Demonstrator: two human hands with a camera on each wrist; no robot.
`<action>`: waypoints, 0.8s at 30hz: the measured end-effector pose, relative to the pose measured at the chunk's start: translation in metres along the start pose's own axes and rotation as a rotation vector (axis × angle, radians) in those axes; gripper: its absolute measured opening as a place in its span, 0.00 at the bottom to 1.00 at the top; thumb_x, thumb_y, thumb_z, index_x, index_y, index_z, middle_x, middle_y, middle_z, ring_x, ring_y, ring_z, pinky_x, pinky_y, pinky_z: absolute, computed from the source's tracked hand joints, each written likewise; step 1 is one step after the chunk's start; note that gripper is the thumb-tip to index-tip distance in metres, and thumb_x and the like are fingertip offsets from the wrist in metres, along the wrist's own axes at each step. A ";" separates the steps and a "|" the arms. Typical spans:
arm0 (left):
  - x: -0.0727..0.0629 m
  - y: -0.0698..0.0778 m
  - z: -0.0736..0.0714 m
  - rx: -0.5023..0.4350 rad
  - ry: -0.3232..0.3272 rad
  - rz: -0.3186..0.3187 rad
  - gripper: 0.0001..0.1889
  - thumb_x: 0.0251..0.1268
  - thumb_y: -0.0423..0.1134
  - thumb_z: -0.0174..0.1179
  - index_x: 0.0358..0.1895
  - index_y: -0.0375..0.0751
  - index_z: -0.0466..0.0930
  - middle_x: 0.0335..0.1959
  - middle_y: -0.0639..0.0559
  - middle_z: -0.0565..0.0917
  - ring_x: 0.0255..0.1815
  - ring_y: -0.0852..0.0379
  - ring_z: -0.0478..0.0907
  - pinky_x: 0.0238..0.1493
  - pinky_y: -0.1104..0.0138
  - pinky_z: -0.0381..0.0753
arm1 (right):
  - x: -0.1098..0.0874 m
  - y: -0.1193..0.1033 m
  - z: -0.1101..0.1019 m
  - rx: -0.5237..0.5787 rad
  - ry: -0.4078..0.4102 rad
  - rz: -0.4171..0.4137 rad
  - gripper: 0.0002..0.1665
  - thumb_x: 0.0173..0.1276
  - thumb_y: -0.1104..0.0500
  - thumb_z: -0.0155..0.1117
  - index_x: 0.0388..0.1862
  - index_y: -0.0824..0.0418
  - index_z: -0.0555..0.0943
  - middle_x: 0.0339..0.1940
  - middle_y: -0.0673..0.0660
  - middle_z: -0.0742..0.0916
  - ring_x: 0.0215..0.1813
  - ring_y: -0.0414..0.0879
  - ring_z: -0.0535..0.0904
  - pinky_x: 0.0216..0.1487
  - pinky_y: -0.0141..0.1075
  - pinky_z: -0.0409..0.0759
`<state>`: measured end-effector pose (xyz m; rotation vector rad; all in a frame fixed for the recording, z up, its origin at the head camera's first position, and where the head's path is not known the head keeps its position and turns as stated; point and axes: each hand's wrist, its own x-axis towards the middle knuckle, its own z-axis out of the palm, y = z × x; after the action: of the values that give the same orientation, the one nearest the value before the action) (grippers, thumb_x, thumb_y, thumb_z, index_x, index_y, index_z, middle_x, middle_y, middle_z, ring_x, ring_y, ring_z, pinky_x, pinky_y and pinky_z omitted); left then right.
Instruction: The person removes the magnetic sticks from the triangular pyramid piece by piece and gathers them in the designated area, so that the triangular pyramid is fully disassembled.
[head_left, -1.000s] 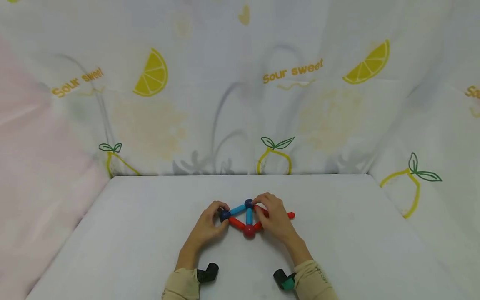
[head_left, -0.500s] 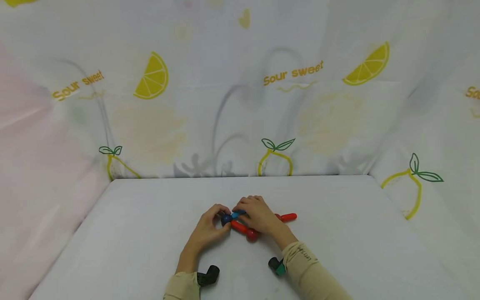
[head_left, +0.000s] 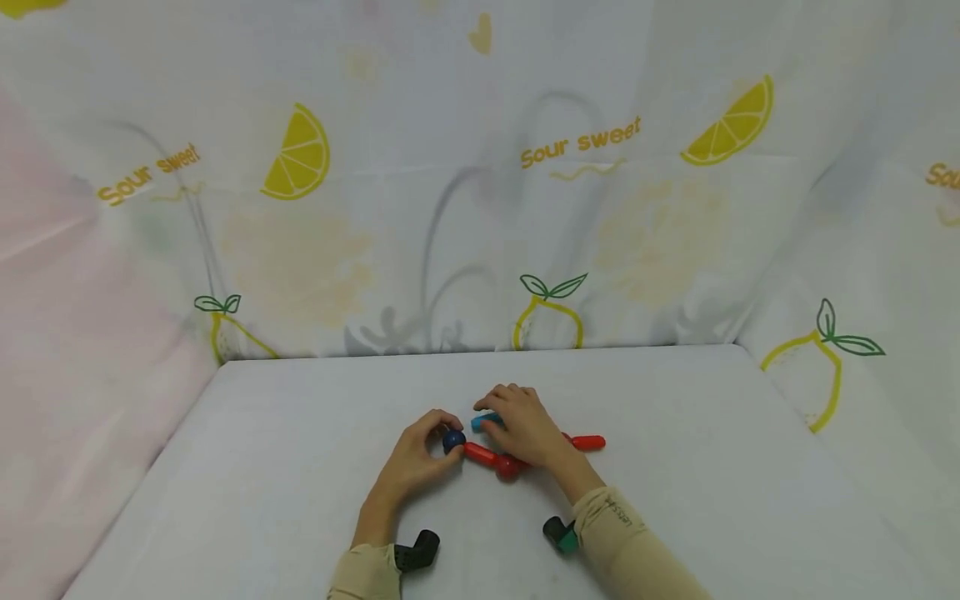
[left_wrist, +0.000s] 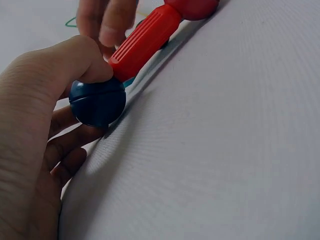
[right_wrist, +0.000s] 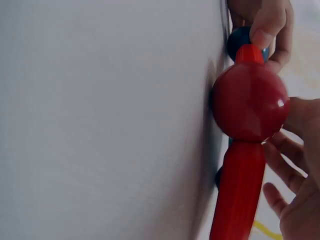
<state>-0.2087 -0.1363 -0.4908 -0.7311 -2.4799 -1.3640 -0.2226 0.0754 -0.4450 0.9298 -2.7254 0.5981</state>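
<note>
My left hand [head_left: 420,446] holds a dark blue ball [head_left: 453,441] between thumb and fingers. A ridged red magnetic rod [left_wrist: 145,42] runs from that ball to a red ball [head_left: 507,467]. From the red ball another red rod [right_wrist: 238,190] leads off, mostly covered by my right hand in the head view. My right hand [head_left: 525,425] pinches a light blue rod [head_left: 486,422], whose near end stands apart from the dark blue ball. The far end of this rod is hidden under the hand.
Past my right wrist a further red rod [head_left: 588,442] sticks out to the right on the white table [head_left: 300,483]. A patterned cloth [head_left: 420,250] hangs behind the table's far edge. Black camera mounts [head_left: 417,552] sit on both wrists.
My right hand has moved left from the red rod onto the light blue rod. That rod's left end has come away from the dark blue ball; my left hand stays on the ball.
</note>
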 end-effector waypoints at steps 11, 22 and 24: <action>-0.001 -0.002 0.003 -0.011 -0.006 0.034 0.17 0.47 0.31 0.69 0.42 0.50 0.78 0.37 0.61 0.80 0.38 0.66 0.74 0.43 0.71 0.76 | -0.029 -0.025 -0.001 -0.048 -0.100 0.025 0.13 0.63 0.50 0.64 0.44 0.53 0.82 0.45 0.48 0.85 0.41 0.41 0.73 0.44 0.33 0.71; 0.018 0.001 -0.001 -0.040 -0.059 -0.033 0.14 0.52 0.32 0.67 0.43 0.45 0.80 0.36 0.57 0.82 0.35 0.64 0.77 0.41 0.71 0.78 | -0.038 -0.020 0.000 0.039 -0.050 0.088 0.14 0.62 0.52 0.66 0.45 0.55 0.82 0.40 0.47 0.84 0.39 0.39 0.70 0.42 0.33 0.72; 0.025 -0.001 -0.003 -0.025 -0.020 -0.053 0.14 0.52 0.32 0.68 0.44 0.45 0.80 0.38 0.55 0.83 0.36 0.62 0.79 0.41 0.70 0.80 | -0.039 -0.018 0.000 0.045 -0.051 0.095 0.13 0.62 0.52 0.66 0.45 0.54 0.83 0.40 0.46 0.84 0.39 0.38 0.70 0.41 0.33 0.71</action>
<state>-0.2314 -0.1316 -0.4795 -0.6924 -2.5188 -1.4156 -0.1812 0.0832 -0.4511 0.8408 -2.8261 0.6647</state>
